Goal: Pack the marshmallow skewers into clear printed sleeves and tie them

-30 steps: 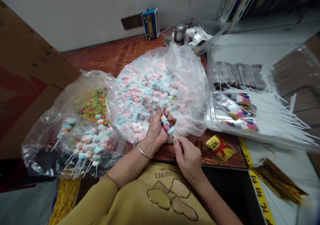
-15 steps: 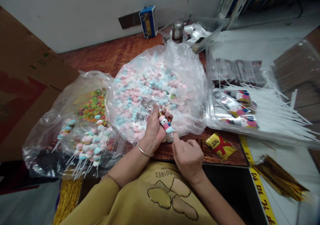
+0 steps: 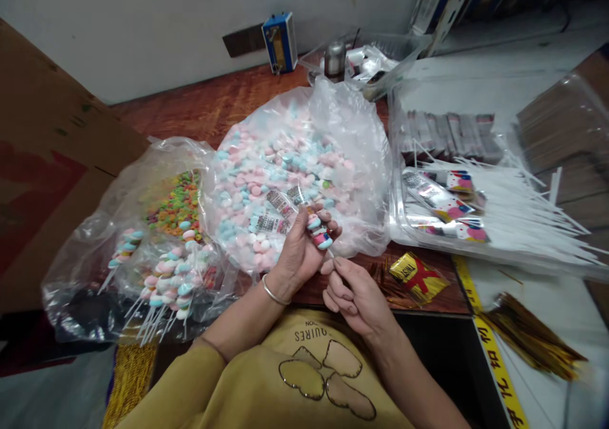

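My left hand [image 3: 301,251], with a bangle at the wrist, is wrapped round a wrapped marshmallow stick [image 3: 321,237] with blue, pink and white pieces. Just below it, my right hand [image 3: 354,292] pinches the thin white stick end between thumb and forefinger. Behind them lies a big clear bag of pastel marshmallows [image 3: 285,156], with small printed sachets [image 3: 272,223] on top. To the left, several finished-looking marshmallow skewers [image 3: 166,277] rest on a bag of colourful ring candy [image 3: 178,204].
A clear tray [image 3: 399,226] at the right holds white sticks [image 3: 518,207] and printed wrappers [image 3: 438,197]. Nearer are a yellow twist-tie packet [image 3: 419,278] and gold ties [image 3: 533,337]. A cardboard box [image 3: 57,150] stands left; a blue box [image 3: 280,43] is by the wall.
The marshmallow stick has turned and tilted in my left hand. My right hand has shifted slightly, its fingers now pinching at the stick's lower end.
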The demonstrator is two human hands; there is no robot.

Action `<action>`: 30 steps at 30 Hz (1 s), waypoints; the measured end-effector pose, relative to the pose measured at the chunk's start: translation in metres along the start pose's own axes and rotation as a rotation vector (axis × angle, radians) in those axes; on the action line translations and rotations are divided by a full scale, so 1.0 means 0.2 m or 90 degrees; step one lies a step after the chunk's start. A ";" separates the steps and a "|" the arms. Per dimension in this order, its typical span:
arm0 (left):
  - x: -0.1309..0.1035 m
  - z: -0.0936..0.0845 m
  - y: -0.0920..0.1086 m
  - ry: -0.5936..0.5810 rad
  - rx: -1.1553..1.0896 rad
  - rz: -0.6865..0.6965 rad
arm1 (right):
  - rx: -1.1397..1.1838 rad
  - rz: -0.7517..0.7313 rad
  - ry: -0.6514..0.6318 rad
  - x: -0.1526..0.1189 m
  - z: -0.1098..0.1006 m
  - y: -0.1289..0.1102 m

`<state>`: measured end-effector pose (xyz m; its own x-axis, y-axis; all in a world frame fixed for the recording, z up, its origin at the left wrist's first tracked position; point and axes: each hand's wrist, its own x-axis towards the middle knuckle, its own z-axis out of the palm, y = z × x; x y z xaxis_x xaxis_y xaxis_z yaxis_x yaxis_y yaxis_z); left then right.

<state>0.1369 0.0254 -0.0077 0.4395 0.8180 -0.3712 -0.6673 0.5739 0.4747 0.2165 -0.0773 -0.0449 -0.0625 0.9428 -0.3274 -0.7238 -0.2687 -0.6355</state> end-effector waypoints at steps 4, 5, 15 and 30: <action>-0.02 -0.03 -0.01 -0.051 0.076 -0.019 | 0.009 -0.033 0.003 -0.01 -0.01 -0.01; -0.02 -0.04 -0.01 -0.048 0.085 -0.001 | -0.071 -0.065 0.023 -0.01 -0.01 0.00; 0.02 0.01 -0.03 0.065 0.046 0.074 | -1.240 -0.793 0.213 -0.01 -0.09 0.04; -0.02 -0.03 -0.10 -0.018 0.119 0.033 | -1.167 -0.772 0.331 0.02 -0.07 -0.05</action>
<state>0.1456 0.0096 -0.0205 0.4255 0.8459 -0.3217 -0.5668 0.5262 0.6339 0.2331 -0.0743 -0.0506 0.1261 0.7163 0.6862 0.9596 0.0872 -0.2674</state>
